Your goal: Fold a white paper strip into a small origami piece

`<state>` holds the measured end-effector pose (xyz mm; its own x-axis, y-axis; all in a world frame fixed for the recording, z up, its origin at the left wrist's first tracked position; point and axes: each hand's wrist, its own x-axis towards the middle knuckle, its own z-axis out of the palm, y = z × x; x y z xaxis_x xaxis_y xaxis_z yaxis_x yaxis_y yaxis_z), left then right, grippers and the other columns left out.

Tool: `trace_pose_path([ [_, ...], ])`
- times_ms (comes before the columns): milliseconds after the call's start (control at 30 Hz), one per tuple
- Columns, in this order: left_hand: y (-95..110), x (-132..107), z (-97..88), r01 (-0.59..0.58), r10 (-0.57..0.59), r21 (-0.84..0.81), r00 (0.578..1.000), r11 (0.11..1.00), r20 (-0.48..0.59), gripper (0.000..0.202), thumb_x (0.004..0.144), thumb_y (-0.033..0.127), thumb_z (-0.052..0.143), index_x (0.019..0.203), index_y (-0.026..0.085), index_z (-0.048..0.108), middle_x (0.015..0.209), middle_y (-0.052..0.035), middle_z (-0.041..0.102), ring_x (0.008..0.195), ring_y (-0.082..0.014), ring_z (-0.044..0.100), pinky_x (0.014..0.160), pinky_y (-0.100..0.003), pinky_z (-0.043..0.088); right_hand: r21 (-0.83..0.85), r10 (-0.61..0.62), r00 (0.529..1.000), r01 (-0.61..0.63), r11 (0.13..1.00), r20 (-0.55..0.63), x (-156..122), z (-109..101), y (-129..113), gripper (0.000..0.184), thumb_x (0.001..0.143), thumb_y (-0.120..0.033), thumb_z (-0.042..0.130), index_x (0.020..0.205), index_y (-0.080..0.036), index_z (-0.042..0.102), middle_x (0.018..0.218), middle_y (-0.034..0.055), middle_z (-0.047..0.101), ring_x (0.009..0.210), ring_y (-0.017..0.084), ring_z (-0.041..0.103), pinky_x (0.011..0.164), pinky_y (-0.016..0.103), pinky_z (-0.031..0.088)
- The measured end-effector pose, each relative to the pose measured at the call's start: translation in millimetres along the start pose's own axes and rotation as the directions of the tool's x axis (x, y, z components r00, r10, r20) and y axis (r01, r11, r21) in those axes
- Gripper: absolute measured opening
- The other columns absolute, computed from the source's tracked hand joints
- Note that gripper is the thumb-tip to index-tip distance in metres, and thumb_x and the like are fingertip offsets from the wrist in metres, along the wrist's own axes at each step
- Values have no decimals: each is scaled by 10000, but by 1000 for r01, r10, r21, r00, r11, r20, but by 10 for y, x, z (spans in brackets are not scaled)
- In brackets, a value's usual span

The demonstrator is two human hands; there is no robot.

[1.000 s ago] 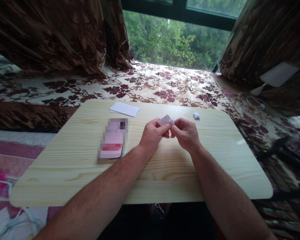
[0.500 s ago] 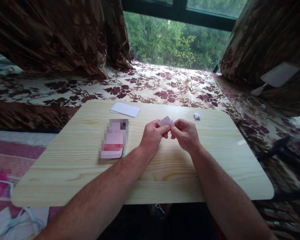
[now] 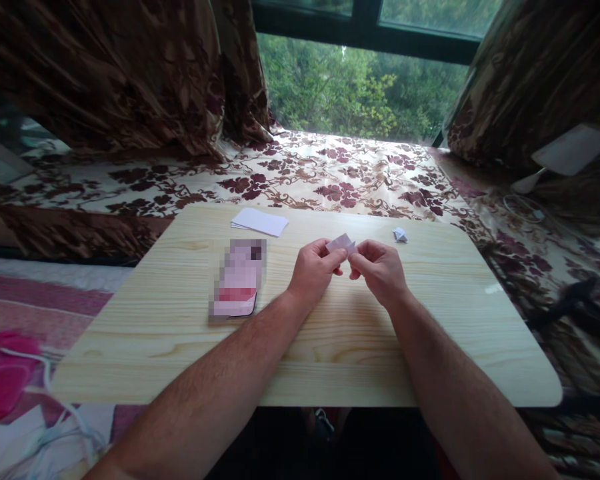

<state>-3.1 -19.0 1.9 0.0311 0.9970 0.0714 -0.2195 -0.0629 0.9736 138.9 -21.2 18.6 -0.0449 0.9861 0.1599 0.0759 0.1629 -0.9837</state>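
A small folded piece of white paper (image 3: 339,244) is held above the table between my hands. My left hand (image 3: 315,265) pinches it, the thumb lying across its near face. At its right corner, my right hand (image 3: 380,267) has thumb and index finger closed on the paper's edge. The undersides of the fingers and the paper's lower part are hidden. To the right lies a small folded paper figure (image 3: 400,235). A stack of white paper sheets (image 3: 260,222) rests near the far edge, left of my hands.
A phone (image 3: 237,280), partly pixelated, lies on the wooden table (image 3: 310,373) beside my left forearm. Behind the table is a ledge with floral cloth (image 3: 340,173) below a window. A white lamp-like object (image 3: 575,150) stands at the right, cables (image 3: 55,427) at lower left.
The whole view has shifted slightly, so the table and things appear farther right. Both hands keep hold of the folded paper, with barely any change in finger position.
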Motion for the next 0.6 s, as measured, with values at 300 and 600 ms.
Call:
trace_pose_path([
  [300, 29, -5, 10, 3, -3, -1, 1000, 1000, 7, 172, 771, 302, 696, 734, 148, 627, 632, 17, 549, 570, -98, 508, 536, -235, 485, 59, 16, 999, -18, 998, 32, -3, -3, 13, 132, 757, -234, 706, 676, -170, 624, 562, -30, 610, 482, 110, 566, 487, 242, 477],
  [600, 33, -2, 13, 16, -16, 13, 1000, 1000, 12, 174, 755, 312, 698, 733, 151, 636, 641, 10, 565, 577, -100, 523, 550, -235, 490, 45, 18, 999, -19, 999, 34, -10, 1, 12, 190, 749, -295, 735, 664, -178, 612, 564, -24, 612, 487, 115, 575, 492, 245, 488],
])
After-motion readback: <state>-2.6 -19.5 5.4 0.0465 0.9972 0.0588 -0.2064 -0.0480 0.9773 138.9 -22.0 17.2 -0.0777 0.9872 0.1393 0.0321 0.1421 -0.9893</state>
